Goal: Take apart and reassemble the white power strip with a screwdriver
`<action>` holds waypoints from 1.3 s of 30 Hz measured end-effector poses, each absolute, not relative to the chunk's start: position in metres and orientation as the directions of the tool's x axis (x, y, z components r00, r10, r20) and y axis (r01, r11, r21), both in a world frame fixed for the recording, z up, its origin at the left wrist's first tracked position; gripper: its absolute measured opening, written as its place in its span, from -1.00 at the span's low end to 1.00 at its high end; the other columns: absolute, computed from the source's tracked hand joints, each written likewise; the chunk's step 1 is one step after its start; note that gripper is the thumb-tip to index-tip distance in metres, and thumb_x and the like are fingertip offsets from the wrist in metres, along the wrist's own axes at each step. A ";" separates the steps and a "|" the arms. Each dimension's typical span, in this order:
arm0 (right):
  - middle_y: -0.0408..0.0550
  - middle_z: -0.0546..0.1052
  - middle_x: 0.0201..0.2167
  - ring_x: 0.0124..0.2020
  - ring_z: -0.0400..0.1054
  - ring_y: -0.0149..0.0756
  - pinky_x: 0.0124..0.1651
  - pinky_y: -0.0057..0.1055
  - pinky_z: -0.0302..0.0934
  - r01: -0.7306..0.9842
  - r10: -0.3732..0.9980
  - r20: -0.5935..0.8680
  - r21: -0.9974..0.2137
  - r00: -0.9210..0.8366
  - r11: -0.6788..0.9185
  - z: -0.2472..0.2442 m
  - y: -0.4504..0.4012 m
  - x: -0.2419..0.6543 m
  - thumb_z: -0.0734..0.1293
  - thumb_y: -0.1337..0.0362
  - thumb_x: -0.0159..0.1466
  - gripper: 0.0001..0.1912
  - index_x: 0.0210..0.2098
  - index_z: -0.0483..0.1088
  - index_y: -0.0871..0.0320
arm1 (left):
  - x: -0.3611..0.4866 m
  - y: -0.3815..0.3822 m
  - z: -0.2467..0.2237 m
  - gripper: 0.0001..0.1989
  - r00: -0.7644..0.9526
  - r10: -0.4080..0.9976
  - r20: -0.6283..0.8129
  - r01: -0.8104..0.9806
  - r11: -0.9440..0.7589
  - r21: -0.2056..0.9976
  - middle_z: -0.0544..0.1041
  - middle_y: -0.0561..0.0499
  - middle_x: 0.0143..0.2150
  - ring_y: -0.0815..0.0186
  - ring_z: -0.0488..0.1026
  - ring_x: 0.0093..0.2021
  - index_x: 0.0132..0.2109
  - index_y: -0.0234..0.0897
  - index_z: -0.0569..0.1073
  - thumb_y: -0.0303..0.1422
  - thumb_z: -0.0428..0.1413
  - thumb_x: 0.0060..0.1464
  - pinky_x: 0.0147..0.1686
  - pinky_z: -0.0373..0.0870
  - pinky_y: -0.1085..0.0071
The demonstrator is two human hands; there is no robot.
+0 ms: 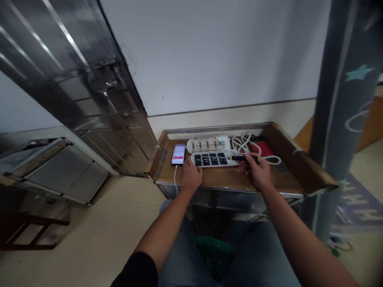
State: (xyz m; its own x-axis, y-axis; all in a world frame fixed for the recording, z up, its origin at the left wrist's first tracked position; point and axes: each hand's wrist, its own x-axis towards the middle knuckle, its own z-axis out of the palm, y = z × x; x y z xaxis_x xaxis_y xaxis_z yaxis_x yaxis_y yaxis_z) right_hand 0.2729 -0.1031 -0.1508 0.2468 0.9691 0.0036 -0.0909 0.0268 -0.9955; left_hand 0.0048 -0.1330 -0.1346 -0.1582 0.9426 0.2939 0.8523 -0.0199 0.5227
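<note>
Our right hand [257, 171] grips a black-and-yellow screwdriver [244, 158] over a power strip [214, 160]; our left hand [191, 177] rests open beside a phone [178, 154] (its screen blurred, unreadable).

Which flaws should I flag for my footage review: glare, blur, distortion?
Head view: glare streaks across the steel door; wide-angle bending tilts the door and the grey pillar; the phone screen is pixelated out; the pillar's edge looks soft.
</note>
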 end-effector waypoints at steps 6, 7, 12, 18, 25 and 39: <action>-0.14 0.33 -0.42 -0.46 0.10 -0.85 -0.41 -0.90 0.04 -0.002 0.971 0.037 -0.999 0.236 0.038 -0.152 -0.103 0.273 0.36 -0.04 0.41 -0.38 0.15 0.36 0.44 | -0.001 -0.129 -0.127 -0.30 -0.046 0.961 0.274 0.905 -0.076 0.418 0.44 -0.35 0.33 -0.05 0.37 0.36 0.43 -0.44 0.20 -0.38 0.14 0.19 0.45 0.29 0.04; -0.14 0.32 -0.43 -0.47 0.08 -0.85 -0.42 -0.91 0.01 0.017 0.974 0.041 -0.999 0.225 0.038 -0.152 -0.103 0.273 0.37 -0.03 0.40 -0.39 0.14 0.37 0.44 | -0.002 -0.129 -0.127 -0.31 -0.043 0.962 0.271 0.906 -0.076 0.415 0.44 -0.35 0.33 -0.05 0.37 0.35 0.42 -0.44 0.21 -0.37 0.14 0.19 0.45 0.29 0.04; -0.13 0.34 -0.40 -0.46 0.07 -0.86 -0.41 -0.90 0.00 0.056 0.977 0.046 -0.998 0.210 0.034 -0.154 -0.103 0.274 0.35 -0.03 0.42 -0.38 0.17 0.36 0.42 | -0.004 -0.131 -0.128 -0.34 -0.071 0.961 0.268 0.894 -0.058 0.445 0.40 -0.36 0.36 -0.04 0.32 0.40 0.43 -0.44 0.17 -0.39 0.07 0.24 0.48 0.26 0.05; -0.13 0.32 -0.40 -0.44 0.05 -0.84 -0.38 -0.89 0.00 0.038 0.975 0.043 -0.999 0.216 0.036 -0.161 -0.098 0.278 0.25 -0.08 0.48 -0.38 0.14 0.32 0.44 | -0.003 -0.129 -0.130 -0.33 -0.084 0.958 0.273 0.881 -0.056 0.469 0.36 -0.33 0.40 -0.01 0.32 0.43 0.45 -0.38 0.14 -0.44 0.05 0.23 0.48 0.26 0.07; -0.11 0.33 -0.39 -0.42 0.09 -0.83 -0.35 -0.87 0.06 0.119 0.962 0.148 -0.985 0.228 0.124 -0.160 -0.098 0.279 0.25 -0.10 0.48 -0.37 0.11 0.33 0.45 | -0.001 -0.130 -0.127 -0.38 -0.101 0.954 0.281 0.880 -0.046 0.473 0.43 -0.34 0.33 -0.01 0.36 0.38 0.40 -0.39 0.22 -0.43 0.08 0.21 0.46 0.28 0.06; 0.07 0.45 -0.10 -0.11 0.31 -0.68 0.01 -0.68 0.33 0.604 0.873 0.483 -0.717 0.071 0.348 -0.167 -0.110 0.266 0.26 -0.25 0.42 -0.25 0.07 0.38 0.43 | -0.001 -0.126 -0.127 -0.44 -0.061 0.958 0.279 0.895 -0.071 0.440 0.41 -0.36 0.29 -0.02 0.33 0.38 0.36 -0.43 0.23 -0.42 0.07 0.25 0.45 0.24 0.04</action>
